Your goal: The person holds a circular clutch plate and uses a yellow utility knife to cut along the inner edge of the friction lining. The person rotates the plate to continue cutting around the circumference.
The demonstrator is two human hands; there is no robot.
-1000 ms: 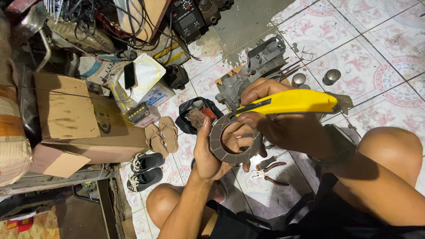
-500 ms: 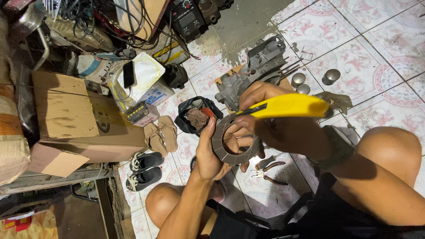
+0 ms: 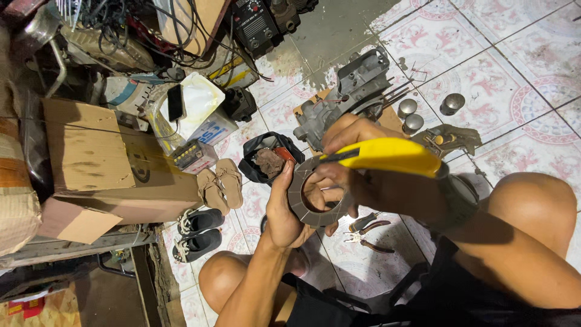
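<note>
Holding a flat grey ring (image 3: 318, 192) up in front of the knees, the left hand (image 3: 284, 212) is curled around the ring's left edge, with the thumb on the face and the fingers behind it. The right hand (image 3: 357, 157) is closed around a yellow knife (image 3: 381, 154), and the knife's dark tip touches the top of the ring.

The ring looks thin, stiff and fairly light, with a big hole in the middle and a rough, dull face cut by small grooves. It should not slip much. The outer edge is the best place to grip it, as the left hand does now, so the face stays free. Being thin, it might chip or bend if dropped on the tiles.

Just above the ring, on the floor (image 3: 532, 66), sits a grey engine part (image 3: 354, 91). To the ring's left is a black bag (image 3: 269, 158), then tan sandals (image 3: 221, 184) and a cardboard box (image 3: 103, 157). Below and to the right of the ring lie pliers (image 3: 366, 233).
</note>
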